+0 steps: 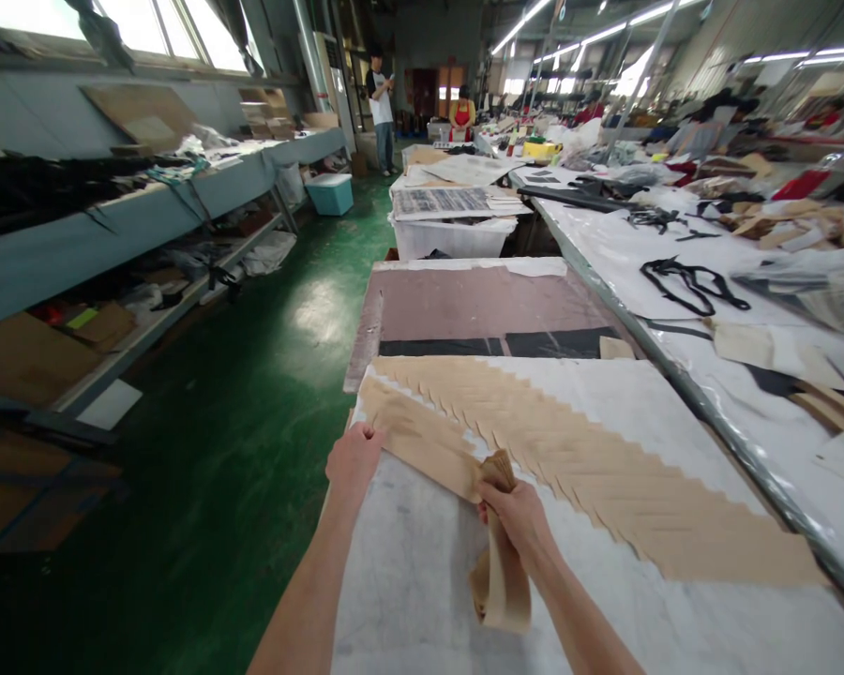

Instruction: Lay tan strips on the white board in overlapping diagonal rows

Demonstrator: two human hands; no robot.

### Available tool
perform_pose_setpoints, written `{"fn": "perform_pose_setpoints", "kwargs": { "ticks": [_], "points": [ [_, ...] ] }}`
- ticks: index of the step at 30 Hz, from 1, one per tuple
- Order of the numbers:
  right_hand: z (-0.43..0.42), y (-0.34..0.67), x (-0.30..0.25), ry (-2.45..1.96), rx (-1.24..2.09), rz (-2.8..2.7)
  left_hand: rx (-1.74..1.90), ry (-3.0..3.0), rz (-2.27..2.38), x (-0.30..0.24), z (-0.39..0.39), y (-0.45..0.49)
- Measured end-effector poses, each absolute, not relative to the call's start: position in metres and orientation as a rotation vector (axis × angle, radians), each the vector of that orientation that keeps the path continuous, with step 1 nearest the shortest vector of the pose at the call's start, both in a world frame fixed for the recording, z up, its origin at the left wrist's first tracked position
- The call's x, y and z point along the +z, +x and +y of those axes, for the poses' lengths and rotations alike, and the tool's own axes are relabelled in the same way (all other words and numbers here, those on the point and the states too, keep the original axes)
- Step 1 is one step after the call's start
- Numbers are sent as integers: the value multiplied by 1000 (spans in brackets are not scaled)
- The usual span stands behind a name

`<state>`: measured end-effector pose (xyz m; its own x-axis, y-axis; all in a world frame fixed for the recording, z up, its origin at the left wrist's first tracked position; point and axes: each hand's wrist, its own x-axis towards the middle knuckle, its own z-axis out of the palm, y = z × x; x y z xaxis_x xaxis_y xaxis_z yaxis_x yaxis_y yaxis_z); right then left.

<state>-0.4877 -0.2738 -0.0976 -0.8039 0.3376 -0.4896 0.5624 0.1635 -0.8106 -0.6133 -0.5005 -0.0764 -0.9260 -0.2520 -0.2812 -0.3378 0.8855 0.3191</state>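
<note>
At the left edge of the white-covered table (408, 572), my left hand (354, 459) pinches the end of a tan fabric strip (432, 457). The strip runs slantwise to my right hand (517, 514), which is closed around a folded bundle of similar tan strips (512, 591). The bundle's lower part hangs in a loop below my fingers. Just beyond the strip lie a few more, overlapping one another. A long row of overlapping tan strips (597, 459) stretches diagonally across the table to its right edge.
A brownish board (450, 305) and a white plastic bin (450, 239) are ahead. Along the right, a metal-edged table (731, 403) carries black straps (689, 286) and fabric scraps. Shelving (203, 225) lines the left beyond the green floor (253, 450). Two people stand far ahead.
</note>
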Motion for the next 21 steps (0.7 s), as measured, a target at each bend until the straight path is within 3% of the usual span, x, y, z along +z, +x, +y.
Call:
{"fn": "perform_pose_setpoints", "kwargs": {
  "ticks": [21],
  "points": [
    [-273, -490, -106, 809, -1431, 2428, 505, -397, 2801, -75, -501, -614]
  ]
}}
